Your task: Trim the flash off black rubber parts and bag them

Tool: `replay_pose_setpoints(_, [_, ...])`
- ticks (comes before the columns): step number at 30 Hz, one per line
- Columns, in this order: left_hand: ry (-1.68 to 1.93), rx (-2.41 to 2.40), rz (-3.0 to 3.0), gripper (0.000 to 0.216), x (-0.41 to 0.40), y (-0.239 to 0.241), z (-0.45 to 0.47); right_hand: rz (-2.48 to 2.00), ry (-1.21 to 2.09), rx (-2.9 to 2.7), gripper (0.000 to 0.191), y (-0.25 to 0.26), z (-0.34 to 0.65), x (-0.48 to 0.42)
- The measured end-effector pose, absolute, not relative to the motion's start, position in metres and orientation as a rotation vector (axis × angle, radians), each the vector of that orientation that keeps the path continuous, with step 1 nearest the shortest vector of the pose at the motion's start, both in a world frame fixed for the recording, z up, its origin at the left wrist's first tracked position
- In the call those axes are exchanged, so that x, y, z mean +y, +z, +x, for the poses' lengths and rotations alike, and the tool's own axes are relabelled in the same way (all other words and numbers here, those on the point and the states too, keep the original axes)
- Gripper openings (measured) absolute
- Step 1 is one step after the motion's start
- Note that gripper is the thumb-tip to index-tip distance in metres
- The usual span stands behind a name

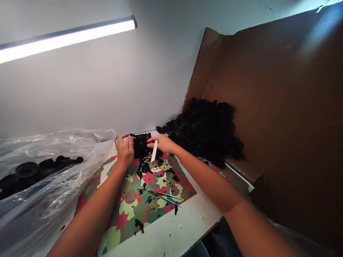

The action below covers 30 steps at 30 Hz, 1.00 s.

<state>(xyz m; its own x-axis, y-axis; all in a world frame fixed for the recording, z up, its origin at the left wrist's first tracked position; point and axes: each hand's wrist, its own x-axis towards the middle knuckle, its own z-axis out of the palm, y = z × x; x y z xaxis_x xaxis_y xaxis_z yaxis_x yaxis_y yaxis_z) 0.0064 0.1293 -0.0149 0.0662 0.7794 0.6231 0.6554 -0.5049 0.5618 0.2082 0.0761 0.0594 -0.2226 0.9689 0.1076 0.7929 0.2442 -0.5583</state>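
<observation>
My right hand (pixel 163 143) is closed around a slim white-handled tool (pixel 154 151), whose working end I cannot make out. Beside it, my left hand (pixel 124 149) curls its fingers at the left side of a black, ragged-looking piece (pixel 139 145). That piece lies between both hands at the back of the patterned sheet (pixel 128 196); its exact kind is unclear. Black scraps (pixel 146 167) are scattered just in front of the hands. Closer to me on the sheet lie metal tweezers (pixel 166 197).
A large heap of black scraps (pixel 206 128) rises at the back right against a tall brown cardboard sheet (pixel 281 100). On the left, clear plastic (pixel 61 192) lies around black moulded parts (pixel 26 170). A tube light (pixel 80 35) is on the wall (pixel 88 89).
</observation>
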Motion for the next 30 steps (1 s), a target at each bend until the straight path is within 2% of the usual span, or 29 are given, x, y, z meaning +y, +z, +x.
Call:
replay_pose_setpoints(3, [1.422, 1.291, 2.278, 0.034, 0.127, -0.013, 0.011, -1.681, 0.499, -2.124, 0.019, 0.059, 0.249, 0.063])
replay_pose_setpoints(6, [1.338, 1.080, 2.341, 0.027, 0.120, -0.010, 0.019, -1.708, 0.420, -2.102, 0.028, 0.049, 0.283, 0.044])
replay_pose_setpoints(11, [1.099, 0.795, 2.344, 0.033, 0.097, -0.001, 0.035, -1.626, 0.343, -1.858, 0.016, 0.039, 0.311, 0.032])
replay_pose_setpoints(13, [1.041, 0.746, 2.290, 0.028, 0.088, 0.004, 0.043, -1.578, 0.360, -1.733, 0.024, 0.040, 0.312, 0.033])
replay_pose_setpoints(15, [1.003, 0.714, 2.208, 0.013, 0.081, 0.009, 0.052, -1.511, 0.424, -1.650, 0.034, 0.043, 0.305, 0.035])
replay_pose_setpoints(18, [0.953, 0.660, 2.065, 0.052, 0.073, 0.016, 0.061, -1.373, 0.581, -1.640, 0.040, 0.047, 0.282, 0.036])
replay_pose_setpoints(19, [0.941, 0.645, 1.970, 0.059, 0.071, 0.018, 0.062, -1.327, 0.631, -1.653, 0.040, 0.047, 0.272, 0.036])
replay_pose_setpoints(23, [0.948, 0.684, 1.565, 0.054, 0.061, 0.026, 0.048, -1.226, 0.745, -1.664, 0.039, 0.042, 0.241, 0.032])
replay_pose_setpoints(27, [0.986, 0.846, 1.471, 0.045, 0.041, 0.026, 0.006, -1.284, 0.769, -1.667, 0.035, 0.030, 0.237, 0.021])
replay_pose_setpoints(30, [0.917, 0.971, 1.419, 0.042, 0.022, 0.016, -0.024, -1.354, 0.790, -1.757, 0.041, 0.022, 0.245, 0.007])
